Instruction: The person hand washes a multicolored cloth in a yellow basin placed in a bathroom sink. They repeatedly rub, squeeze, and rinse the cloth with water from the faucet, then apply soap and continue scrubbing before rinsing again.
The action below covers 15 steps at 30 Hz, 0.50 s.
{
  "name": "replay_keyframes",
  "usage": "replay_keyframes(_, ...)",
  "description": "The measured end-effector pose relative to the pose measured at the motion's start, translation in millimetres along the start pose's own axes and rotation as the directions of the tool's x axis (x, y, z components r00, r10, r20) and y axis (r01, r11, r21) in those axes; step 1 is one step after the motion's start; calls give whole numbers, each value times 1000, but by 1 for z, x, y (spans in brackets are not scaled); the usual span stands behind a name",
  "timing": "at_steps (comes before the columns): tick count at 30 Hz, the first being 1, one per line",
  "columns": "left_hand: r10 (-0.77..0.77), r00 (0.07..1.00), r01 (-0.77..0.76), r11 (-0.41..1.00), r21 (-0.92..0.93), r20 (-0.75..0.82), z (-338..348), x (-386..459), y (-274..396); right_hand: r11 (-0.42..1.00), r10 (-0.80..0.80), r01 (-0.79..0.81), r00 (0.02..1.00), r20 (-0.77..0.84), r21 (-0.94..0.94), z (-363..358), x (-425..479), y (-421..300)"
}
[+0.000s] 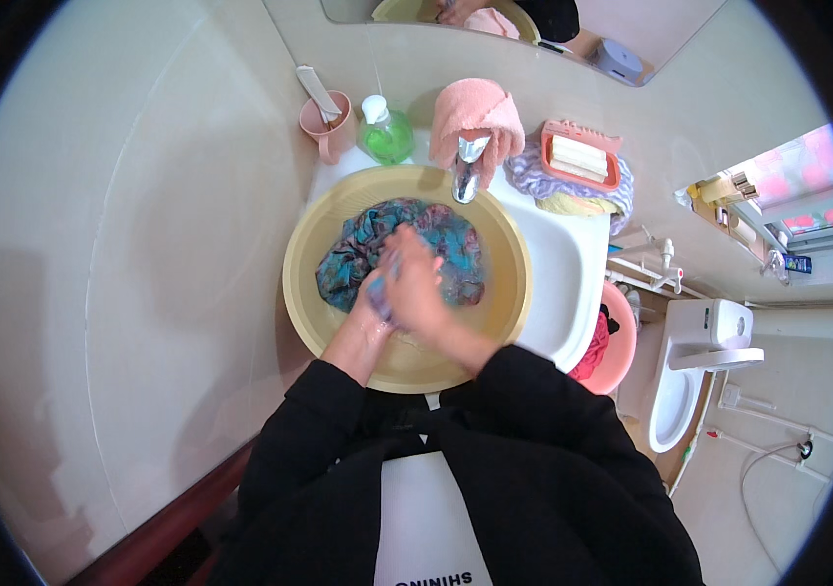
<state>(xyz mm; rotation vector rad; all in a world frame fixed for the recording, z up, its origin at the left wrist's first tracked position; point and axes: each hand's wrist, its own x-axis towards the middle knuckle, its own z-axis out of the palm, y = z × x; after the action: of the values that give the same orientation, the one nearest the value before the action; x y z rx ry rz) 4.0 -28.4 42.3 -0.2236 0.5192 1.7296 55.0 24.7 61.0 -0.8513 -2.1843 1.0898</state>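
A cream plastic basin [517,293] rests on the white washbasin [585,293], below a chrome tap [466,179]. In its water lies a bunched, teal and dark patterned cloth [453,238]. Over the basin my left hand [368,311] and my right hand [412,282] are pressed together, right over left, with a wet part of patterned cloth between them. My right hand is blurred and hides most of the left hand's fingers and the held part.
Behind the basin stand a pink mug [328,132], a green soap pump bottle [387,138] and a pink towel [478,110] draped over the tap. A pink soap dish [581,176] sits on folded cloths at the right. A pink tub [620,351] with red cloth is below, near a toilet [680,388].
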Motion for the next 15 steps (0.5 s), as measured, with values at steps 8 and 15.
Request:
replay_keyframes(8, -27, 976, 37, 998, -44, 217, -19, -1, 7, 983, -182, 183, 983, -18, 21, 9, -29, -13)
replay_keyframes(15, -29, 977, 38, 999, 39, -209, 53, -3, -14, 955, 296, -298, 953, -66, -11, -39, 42, 18)
